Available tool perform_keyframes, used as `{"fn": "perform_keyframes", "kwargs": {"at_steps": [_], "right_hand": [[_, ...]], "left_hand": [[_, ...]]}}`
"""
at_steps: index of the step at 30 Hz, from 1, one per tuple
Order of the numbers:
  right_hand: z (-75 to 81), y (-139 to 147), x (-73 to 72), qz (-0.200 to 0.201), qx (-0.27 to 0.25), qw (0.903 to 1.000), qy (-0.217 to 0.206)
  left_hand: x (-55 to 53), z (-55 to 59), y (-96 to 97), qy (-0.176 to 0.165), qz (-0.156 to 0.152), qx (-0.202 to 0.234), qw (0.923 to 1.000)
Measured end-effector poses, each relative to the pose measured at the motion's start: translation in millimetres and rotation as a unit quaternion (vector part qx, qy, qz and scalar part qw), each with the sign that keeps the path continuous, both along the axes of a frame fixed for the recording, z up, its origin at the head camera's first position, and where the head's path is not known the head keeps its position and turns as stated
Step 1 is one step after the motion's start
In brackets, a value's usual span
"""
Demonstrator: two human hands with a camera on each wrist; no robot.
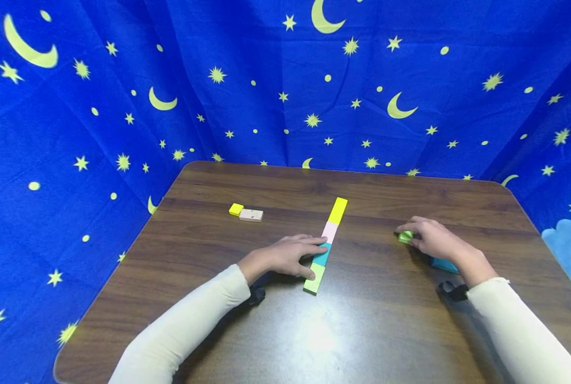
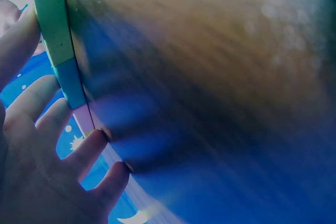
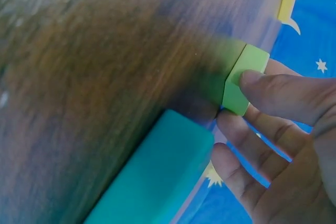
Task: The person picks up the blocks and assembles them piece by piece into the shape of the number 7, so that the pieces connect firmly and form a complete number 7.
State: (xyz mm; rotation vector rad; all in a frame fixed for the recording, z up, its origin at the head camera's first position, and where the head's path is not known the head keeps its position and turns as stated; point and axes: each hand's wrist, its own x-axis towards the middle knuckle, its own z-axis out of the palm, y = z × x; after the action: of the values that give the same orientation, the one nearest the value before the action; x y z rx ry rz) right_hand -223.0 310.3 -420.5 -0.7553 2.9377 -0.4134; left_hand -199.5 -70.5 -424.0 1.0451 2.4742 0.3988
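A straight row of blocks runs across the middle of the table: yellow [image 1: 338, 211], pink [image 1: 330, 230], teal [image 1: 321, 258] and light green [image 1: 315, 280] nearest the body. My left hand [image 1: 287, 257] rests against the row's left side with fingers spread; its thumb touches the light green block and its fingers reach the teal and pink ones. To the right, my right hand [image 1: 436, 239] pinches another light green block [image 3: 244, 80] between thumb and fingers, at the tabletop. Close beside that hand lies a second teal block [image 3: 157, 166], partly hidden under the wrist in the head view.
Left of the row, a small yellow block [image 1: 236, 208] touches a pale wooden block [image 1: 251, 215] with dark marks. The brown wooden table [image 1: 208, 330] ends at a blue curtain [image 1: 266, 53] with moons and stars. A dark strap [image 1: 453, 291] hangs under the right wrist.
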Motion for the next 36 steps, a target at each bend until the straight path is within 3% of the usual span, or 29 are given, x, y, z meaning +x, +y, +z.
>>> {"fn": "perform_keyframes", "kwargs": {"at_steps": [26,36], "right_hand": [[-5.1,1.7,0.7,-0.002,-0.020,0.9997,0.013],[-3.5,6.6,1.8,-0.024,-0.032,0.9992,-0.001]], "left_hand": [[-0.1,-1.2,-1.0,-0.002,0.003,-0.003,1.0000],[0.3,-1.9,-0.4,-0.009,0.009,-0.004,0.9999]]}}
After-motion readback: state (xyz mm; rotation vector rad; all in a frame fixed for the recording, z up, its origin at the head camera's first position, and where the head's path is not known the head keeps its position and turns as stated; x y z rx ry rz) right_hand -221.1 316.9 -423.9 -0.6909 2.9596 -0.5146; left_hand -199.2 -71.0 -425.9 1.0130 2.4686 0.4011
